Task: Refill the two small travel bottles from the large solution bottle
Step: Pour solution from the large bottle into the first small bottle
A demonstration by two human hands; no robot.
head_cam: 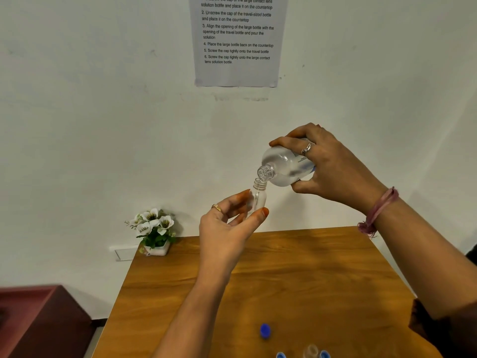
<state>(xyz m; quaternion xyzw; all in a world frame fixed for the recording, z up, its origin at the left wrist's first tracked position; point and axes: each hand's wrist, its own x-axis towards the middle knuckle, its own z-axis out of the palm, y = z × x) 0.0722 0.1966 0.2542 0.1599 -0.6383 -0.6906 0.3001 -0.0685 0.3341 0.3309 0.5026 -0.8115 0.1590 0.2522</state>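
My right hand (333,169) grips the tilted large bottle (284,167), my left hand (229,223) pinches a travel bottle (259,196); pouring now, mouths must stay aligned.

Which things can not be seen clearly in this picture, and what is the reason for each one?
- Liquid level in the small travel bottle, head view: the left hand covers its lower part.
- Label of the large solution bottle: the right hand covers most of it.
- Second small bottle and two blue objects beside it: cut off by the bottom edge.
- Any stream between the two mouths: too small to tell.
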